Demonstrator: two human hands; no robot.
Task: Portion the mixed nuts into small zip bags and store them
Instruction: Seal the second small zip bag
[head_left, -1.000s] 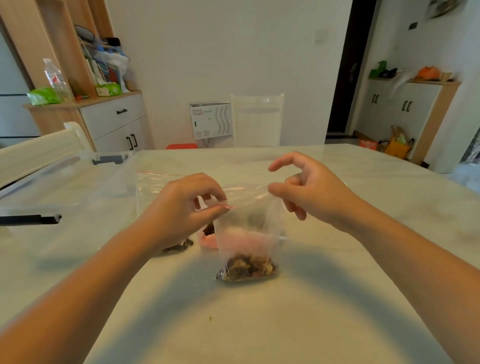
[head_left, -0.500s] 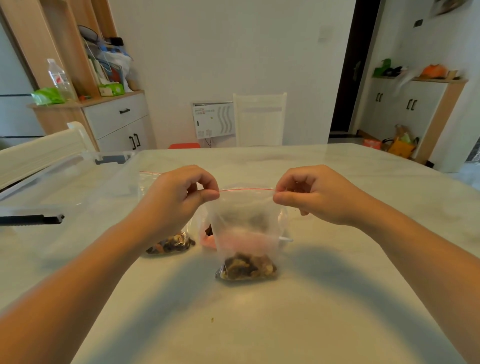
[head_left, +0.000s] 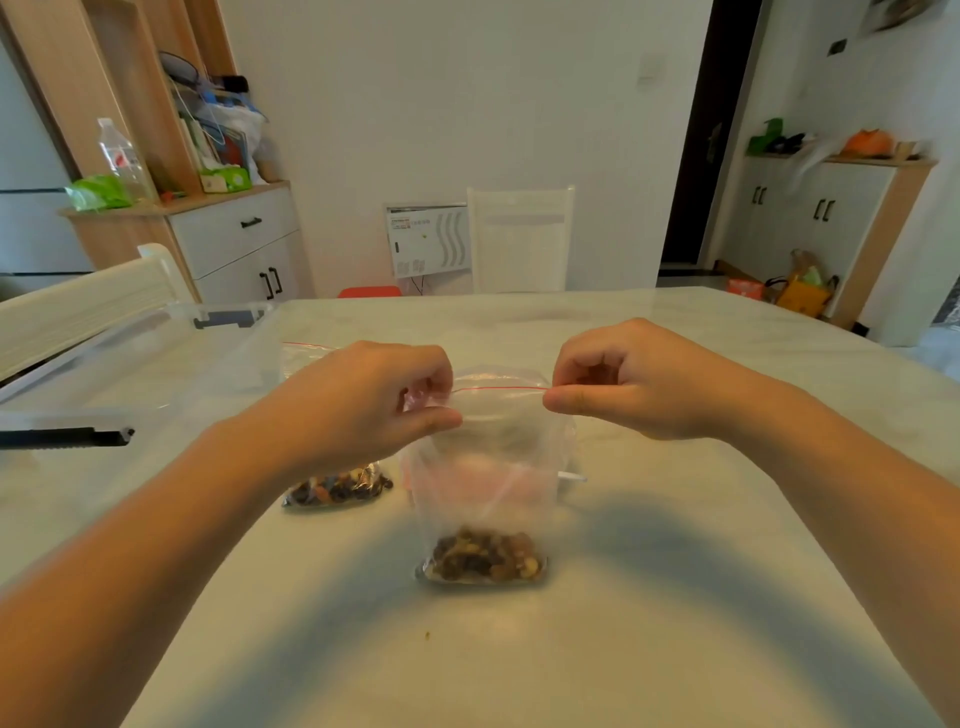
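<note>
— What do we have in front of us, biggest first?

— The pale marble-look table (head_left: 675, 597) fills most of the view, and our two forearms reach in over it. At its left side sits a clear plastic storage bin (head_left: 156, 374) with a black latch; we can't make out anything inside it.

— And the thing we are working on?

— The small zip bag (head_left: 488, 467) stands upright near the middle of the table, its bottom resting on the surface. It is clear plastic with a thin red line (head_left: 498, 388) along the top edge. We hold it stretched between both hands.

— How are we gripping it?

— Our left hand (head_left: 363, 400) has its fingers curled, pinching the bag's top left corner between thumb and forefinger. Our right hand (head_left: 639, 384) does the same at the top right corner, thumb pressed against the curled fingers. The red line runs taut and level from one pinch to the other.

— Where are the nuts?

— A small heap of mixed nuts (head_left: 485, 558) sits in the bottom of that bag. A second bag of nuts (head_left: 337, 486) lies on the table just to the left, partly behind our left wrist. Behind the held bag something pink shows through the plastic, too blurred for us to name.
</note>
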